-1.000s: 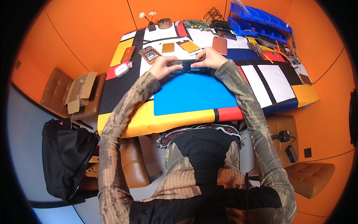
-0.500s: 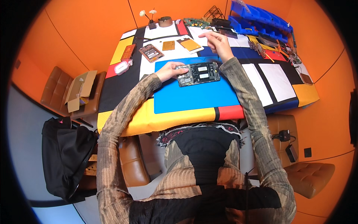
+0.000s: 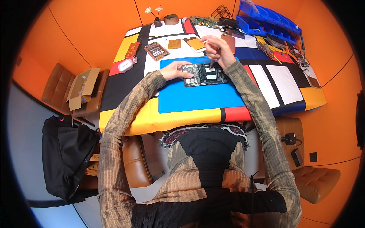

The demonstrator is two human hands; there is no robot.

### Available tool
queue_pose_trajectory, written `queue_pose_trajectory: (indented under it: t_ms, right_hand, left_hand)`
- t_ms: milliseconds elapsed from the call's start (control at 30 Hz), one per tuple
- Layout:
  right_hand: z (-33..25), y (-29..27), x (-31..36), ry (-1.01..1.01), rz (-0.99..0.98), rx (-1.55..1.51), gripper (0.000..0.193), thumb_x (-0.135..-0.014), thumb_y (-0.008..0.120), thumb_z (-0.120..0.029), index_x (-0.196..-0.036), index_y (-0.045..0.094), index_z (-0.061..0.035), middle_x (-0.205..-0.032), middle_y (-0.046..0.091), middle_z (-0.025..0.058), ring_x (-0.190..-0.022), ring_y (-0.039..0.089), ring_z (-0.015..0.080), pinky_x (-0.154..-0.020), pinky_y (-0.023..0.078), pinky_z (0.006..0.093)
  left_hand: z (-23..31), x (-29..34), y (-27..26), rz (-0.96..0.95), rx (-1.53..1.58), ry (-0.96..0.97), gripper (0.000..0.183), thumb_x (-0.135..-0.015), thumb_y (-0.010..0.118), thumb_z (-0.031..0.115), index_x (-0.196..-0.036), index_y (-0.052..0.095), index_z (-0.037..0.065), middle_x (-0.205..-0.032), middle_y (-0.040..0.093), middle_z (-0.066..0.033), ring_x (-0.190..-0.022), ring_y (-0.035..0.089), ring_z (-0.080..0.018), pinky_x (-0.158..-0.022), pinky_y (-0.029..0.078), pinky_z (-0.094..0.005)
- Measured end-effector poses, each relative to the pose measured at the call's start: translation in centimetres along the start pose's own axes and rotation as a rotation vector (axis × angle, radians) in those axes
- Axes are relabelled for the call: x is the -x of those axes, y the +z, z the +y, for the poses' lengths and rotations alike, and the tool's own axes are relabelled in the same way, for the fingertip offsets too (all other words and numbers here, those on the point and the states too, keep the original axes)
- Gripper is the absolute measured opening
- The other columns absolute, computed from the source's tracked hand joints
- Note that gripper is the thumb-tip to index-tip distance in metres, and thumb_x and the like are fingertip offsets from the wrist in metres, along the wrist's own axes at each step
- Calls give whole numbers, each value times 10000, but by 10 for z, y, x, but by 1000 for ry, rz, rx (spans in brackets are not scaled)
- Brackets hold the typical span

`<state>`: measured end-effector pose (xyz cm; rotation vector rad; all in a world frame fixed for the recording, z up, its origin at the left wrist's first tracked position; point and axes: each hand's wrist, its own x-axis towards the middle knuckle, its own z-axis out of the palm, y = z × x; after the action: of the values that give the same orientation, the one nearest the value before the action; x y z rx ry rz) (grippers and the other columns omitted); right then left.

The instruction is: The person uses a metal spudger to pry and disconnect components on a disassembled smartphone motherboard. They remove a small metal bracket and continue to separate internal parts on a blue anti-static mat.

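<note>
An opened phone (image 3: 198, 80) with bare circuit board and dark inner parts lies on a blue mat (image 3: 201, 100). My left hand (image 3: 175, 71) is closed on its left end, thumb on top near the board. Above the phone's right part is my right hand (image 3: 220, 52), fingers pinched around a thin pointed metal tool (image 3: 211, 65). The tool's tip points down at the phone beside two white labels; whether it touches cannot be made out. My right fingers partly cover the tool's upper end.
Beyond the mat lie a phone back with inner parts (image 3: 156, 51), a yellow-brown flat piece (image 3: 174, 44) and a white phone part (image 3: 194, 43). A white earbud case (image 3: 125, 65) sits left. Blue bins (image 3: 266, 22) and loose tools (image 3: 264, 48) stand far right.
My right hand has come down and toward the phone, and the pointed tool now shows below its fingers. My left hand keeps its hold on the phone.
</note>
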<state>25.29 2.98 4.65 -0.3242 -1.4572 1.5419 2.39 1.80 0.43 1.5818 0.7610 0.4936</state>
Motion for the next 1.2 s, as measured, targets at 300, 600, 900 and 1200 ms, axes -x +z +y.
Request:
queue_pose_trajectory:
  t_ms: [300,600,900,1200]
  right_hand:
    - [17,15,4,114,-27,159,286,-892,544,-255,-944,646,7,-543,340,-76,-427,256,17,-366,198,189]
    - [22,12,3,108,-12,157,361,-937,403,-301,-952,616,-10,-559,309,-64,-421,247,34,-379,200,194]
    - [24,9,3,109,5,64,358,-938,375,-278,-927,606,-5,-550,321,-57,-415,268,32,-378,213,192]
    - [29,7,3,-39,27,4,248,-823,338,-188,-721,495,-26,-563,370,-29,-442,288,47,-404,227,208]
  left_hand:
    - [-3,1,-1,-17,-14,54,420,-801,719,58,-1180,543,21,-1026,665,-56,-901,632,-97,-806,524,-253]
    - [-6,2,-10,-81,79,6,527,-799,667,9,-1284,462,-19,-1109,636,-92,-970,614,-125,-857,497,-253]
    - [-8,3,-15,-79,247,-53,563,-798,543,27,-1339,407,-48,-1144,620,-123,-984,624,-170,-903,495,-299]
    - [-10,-1,-14,-4,119,-101,487,-817,540,71,-1291,463,-11,-1120,617,-84,-913,627,-113,-812,526,-246]
